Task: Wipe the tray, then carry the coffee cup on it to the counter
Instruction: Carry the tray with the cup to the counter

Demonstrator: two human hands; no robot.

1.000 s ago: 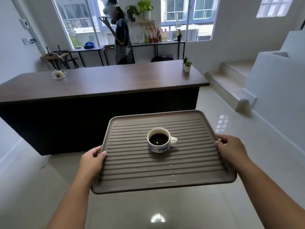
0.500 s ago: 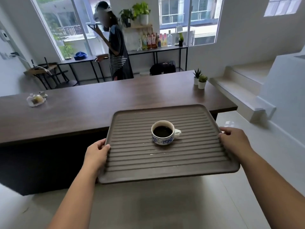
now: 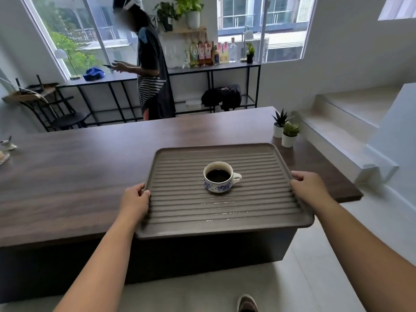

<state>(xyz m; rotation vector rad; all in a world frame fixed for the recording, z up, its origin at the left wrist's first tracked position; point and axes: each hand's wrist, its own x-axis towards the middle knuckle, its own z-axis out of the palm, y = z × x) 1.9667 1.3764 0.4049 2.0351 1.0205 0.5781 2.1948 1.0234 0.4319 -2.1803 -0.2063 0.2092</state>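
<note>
Our left hand [image 3: 135,200] and right hand [image 3: 309,188] grip the tray [image 3: 225,212], fingers curled tight; next we lower it flat so the coffee cup [image 3: 218,180] reaches the surface [image 3: 78,172] unspilled.

Tray [image 3: 225,218] sits centre frame, far part over the bench [image 3: 78,176], near edge overhanging the bench front. Cup [image 3: 218,180] on the tray, just above its middle, handle pointing right. Left hand [image 3: 134,202] on the tray's left edge, right hand [image 3: 309,190] on its right edge. Two potted plants [image 3: 284,131] on the bench, upper right of the tray. Standing person [image 3: 150,70] behind the bench, upper centre. Stairs [image 3: 351,122] at right.
</note>
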